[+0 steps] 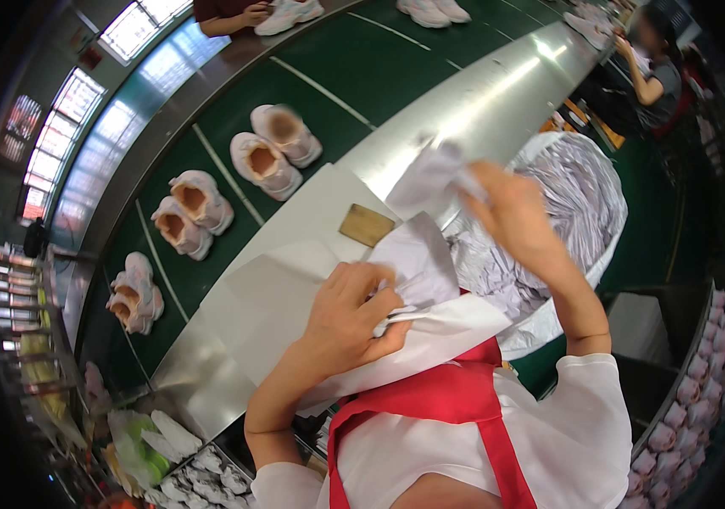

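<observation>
left hand: fingers were curled closed on thin, creased paper, held before the chest; right hand: a blurred loose sheet was pinched at the fingertips, above the metal table. a light, even grip was judged best, lest edges be torn. nearby: glossy crumpled paper was bagged in a white sack; rounded pale shoes were paired on a green belt.

A white shirt with short, loose sleeves sits beneath a bright red apron, whose two flat straps cross the shirt front.
</observation>
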The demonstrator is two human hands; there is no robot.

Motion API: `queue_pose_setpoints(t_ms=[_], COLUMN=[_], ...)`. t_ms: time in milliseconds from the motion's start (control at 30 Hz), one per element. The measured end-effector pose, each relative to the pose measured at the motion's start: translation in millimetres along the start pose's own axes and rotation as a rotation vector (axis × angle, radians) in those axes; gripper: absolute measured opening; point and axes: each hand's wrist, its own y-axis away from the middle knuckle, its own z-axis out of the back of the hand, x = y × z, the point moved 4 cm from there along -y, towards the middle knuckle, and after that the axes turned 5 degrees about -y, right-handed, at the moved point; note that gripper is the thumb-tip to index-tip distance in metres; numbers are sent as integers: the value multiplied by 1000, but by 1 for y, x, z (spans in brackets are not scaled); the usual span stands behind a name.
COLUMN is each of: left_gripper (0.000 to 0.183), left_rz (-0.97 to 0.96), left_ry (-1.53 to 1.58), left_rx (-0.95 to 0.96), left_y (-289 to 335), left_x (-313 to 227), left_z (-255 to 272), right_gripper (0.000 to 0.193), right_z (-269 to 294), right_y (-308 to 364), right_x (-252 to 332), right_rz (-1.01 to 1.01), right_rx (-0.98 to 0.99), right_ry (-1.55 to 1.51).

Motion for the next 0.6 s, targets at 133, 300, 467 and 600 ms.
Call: queue_pose_setpoints(t_ms=[133, 300, 467, 600], left_gripper=[17, 20, 52, 61], left_rz=[35, 223, 339, 342], left_ry=[-71, 18, -334, 111], left_rx=[-155, -325, -509, -612], left_y=[-5, 33, 39, 50], left_x=[11, 27, 31, 18], left_z=[27, 46, 69, 65], right_gripper=[24, 32, 84, 111], right_z=[-40, -24, -43, -70], right_y=[-6, -45, -1, 14], right_x=[56, 65, 95, 134], right_rz=[320, 155, 500, 392], right_rx=[530, 397, -107, 110], right_ry=[-417, -631, -174, -284])
